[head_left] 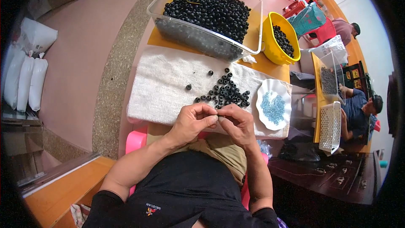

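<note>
Pinching thumb to forefinger, the left hand [190, 121] meets the right hand [238, 126], likewise pinched, around a small dark piece [218, 116] mostly hidden from me. Just beyond them, black ring-shaped parts [229, 94] lie loose on a white towel [162, 78]; a scalloped white dish [285, 118] of pale-blue pieces [272, 108] sits near the right hand.

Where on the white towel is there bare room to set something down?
Widest: the left part of the white towel, between its left edge and a stray bead. Smaller: the strip between the clear bin and white dish. Crowded: the middle, where black beads cluster above the left hand and right hand.
</note>
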`<state>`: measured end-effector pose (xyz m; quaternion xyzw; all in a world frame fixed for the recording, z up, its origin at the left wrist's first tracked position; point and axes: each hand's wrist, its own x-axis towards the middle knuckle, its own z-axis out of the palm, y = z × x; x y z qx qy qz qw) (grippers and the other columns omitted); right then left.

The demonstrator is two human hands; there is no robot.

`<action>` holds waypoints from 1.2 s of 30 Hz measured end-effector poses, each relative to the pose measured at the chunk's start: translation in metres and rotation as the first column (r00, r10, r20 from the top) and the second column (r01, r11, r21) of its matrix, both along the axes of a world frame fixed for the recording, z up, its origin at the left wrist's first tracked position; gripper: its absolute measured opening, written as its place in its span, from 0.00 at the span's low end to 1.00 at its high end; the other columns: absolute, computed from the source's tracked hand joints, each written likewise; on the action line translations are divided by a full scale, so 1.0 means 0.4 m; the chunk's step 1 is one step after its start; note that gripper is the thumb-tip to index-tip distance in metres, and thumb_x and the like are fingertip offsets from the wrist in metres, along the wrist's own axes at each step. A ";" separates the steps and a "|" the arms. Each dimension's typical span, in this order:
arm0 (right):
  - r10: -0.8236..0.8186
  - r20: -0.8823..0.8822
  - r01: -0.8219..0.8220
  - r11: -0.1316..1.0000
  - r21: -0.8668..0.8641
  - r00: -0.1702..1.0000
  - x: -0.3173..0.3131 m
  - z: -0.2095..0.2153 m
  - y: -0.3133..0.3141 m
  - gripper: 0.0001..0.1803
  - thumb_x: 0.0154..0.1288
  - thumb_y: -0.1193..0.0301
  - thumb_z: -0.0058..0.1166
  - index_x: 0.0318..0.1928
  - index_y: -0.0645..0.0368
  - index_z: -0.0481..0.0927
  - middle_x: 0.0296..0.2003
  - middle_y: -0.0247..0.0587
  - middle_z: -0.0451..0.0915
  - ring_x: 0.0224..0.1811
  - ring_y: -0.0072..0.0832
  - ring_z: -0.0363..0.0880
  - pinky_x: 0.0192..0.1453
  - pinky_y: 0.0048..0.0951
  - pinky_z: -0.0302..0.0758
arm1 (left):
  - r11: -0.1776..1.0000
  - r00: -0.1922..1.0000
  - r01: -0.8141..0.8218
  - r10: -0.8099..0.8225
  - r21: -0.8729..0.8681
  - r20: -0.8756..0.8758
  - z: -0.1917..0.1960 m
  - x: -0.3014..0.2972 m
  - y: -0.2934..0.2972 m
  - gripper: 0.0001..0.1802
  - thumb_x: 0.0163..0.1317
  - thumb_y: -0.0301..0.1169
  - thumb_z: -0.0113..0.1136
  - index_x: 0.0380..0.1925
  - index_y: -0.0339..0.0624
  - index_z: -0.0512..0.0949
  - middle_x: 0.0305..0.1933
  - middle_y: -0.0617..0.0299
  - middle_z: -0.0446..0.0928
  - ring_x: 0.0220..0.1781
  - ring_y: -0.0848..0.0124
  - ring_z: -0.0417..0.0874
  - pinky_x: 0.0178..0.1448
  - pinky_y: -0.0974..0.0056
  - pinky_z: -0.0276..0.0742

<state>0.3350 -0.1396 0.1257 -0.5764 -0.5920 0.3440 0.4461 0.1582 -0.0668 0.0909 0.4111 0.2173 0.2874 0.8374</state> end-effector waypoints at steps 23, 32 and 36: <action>-0.069 -0.188 0.086 0.993 0.086 0.980 -0.001 -0.026 -0.021 0.06 0.57 0.87 0.60 0.36 0.69 0.82 0.38 0.45 0.82 0.42 0.27 0.79 0.48 0.26 0.75 | 1.000 1.000 0.006 -0.006 -0.027 -0.002 0.015 0.001 -0.007 0.08 0.63 0.23 0.64 0.41 0.34 0.79 0.38 0.62 0.82 0.39 0.76 0.83 0.47 0.69 0.82; -0.032 -0.259 0.045 0.998 0.046 0.965 0.016 -0.039 -0.026 0.07 0.57 0.86 0.62 0.37 0.68 0.83 0.41 0.44 0.80 0.44 0.26 0.78 0.49 0.25 0.75 | 1.000 1.000 0.004 -0.004 -0.005 -0.008 0.004 0.003 -0.003 0.08 0.63 0.24 0.64 0.41 0.35 0.79 0.37 0.62 0.82 0.37 0.75 0.84 0.44 0.70 0.84; -0.038 -0.246 0.032 0.999 -0.030 0.969 0.022 -0.038 -0.029 0.07 0.57 0.86 0.62 0.38 0.67 0.83 0.42 0.42 0.79 0.44 0.24 0.78 0.50 0.24 0.75 | 0.998 0.998 0.005 -0.002 0.060 -0.058 0.004 0.003 -0.002 0.08 0.63 0.24 0.64 0.41 0.35 0.79 0.37 0.61 0.82 0.37 0.75 0.84 0.44 0.70 0.83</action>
